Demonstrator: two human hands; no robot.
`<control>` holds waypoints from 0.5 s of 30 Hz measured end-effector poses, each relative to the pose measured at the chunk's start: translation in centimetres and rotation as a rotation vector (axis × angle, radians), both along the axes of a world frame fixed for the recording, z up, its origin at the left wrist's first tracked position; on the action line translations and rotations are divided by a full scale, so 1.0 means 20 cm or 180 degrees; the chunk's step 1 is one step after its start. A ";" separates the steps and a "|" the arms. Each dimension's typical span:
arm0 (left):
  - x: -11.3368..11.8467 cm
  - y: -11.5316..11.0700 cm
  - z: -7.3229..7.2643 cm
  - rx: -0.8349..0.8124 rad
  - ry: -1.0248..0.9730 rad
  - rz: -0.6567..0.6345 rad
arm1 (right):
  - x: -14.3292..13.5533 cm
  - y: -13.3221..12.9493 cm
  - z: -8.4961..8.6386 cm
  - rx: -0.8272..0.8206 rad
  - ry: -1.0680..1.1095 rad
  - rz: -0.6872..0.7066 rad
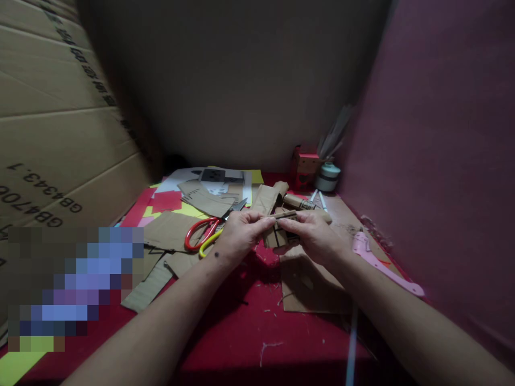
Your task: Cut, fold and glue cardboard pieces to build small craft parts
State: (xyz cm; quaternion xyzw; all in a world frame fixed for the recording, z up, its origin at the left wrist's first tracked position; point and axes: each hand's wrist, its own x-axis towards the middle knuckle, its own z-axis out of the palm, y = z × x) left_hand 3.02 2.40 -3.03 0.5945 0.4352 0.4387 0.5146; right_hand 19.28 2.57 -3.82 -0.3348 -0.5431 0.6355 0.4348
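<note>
Between my two hands is a small piece of cardboard (pixel 275 237) with dark lines on it. My left hand (pixel 245 230) pinches its left side, thumb on top. On the right side, my right hand (pixel 311 231) grips it in the same way, fingers partly hidden beneath. Scissors with red and yellow handles (pixel 202 234) lie just left of my left hand, blades pointing away. Under my right forearm rests a flat cardboard sheet (pixel 309 292). Behind my hands are folded cardboard scraps (pixel 265 198) and a cardboard roll (pixel 296 202) with dark marks.
A red cloth (pixel 257 332) covers the table. Cardboard cutoffs (pixel 164 230) and coloured paper (pixel 167 201) spread over the left. A pink glue gun-like tool (pixel 382 265), a pale blue pot (pixel 328 177) and a red box (pixel 304 167) stand or lie right. A large carton (pixel 52 123) walls the left.
</note>
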 end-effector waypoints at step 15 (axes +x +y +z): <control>-0.03 0.03 0.00 -0.1410 -0.0516 -0.0776 | 0.02 0.01 -0.01 -0.0626 0.0018 0.0350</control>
